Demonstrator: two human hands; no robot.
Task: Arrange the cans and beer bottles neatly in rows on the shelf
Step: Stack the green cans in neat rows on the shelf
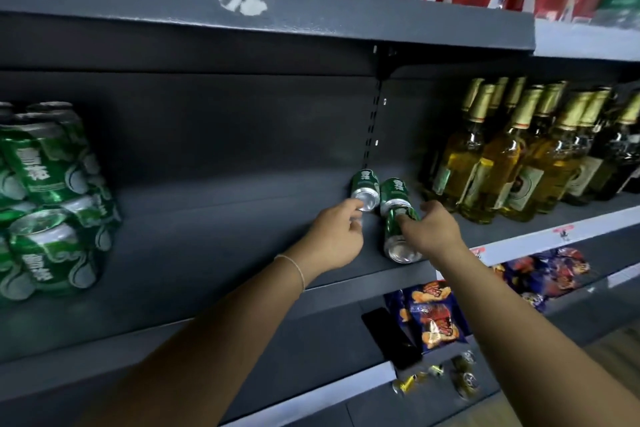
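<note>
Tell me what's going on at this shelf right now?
A person is lining up green beer cans on the dark shelf. The left hand touches the top of one can, and the right hand grips the front can, with a third can just behind. A stack of green cans sits far left, beer bottles right.

Dark grey shelf (214,218) runs wide across the middle. At its left end sits a stacked cluster of green cans (45,198), two layers high. Towards the right end, three loose green cans (391,204): two side by side near the back wall, a third just in front near the front edge. At the far right, gold-capped beer bottles (519,156) crowd together in rows.
</note>
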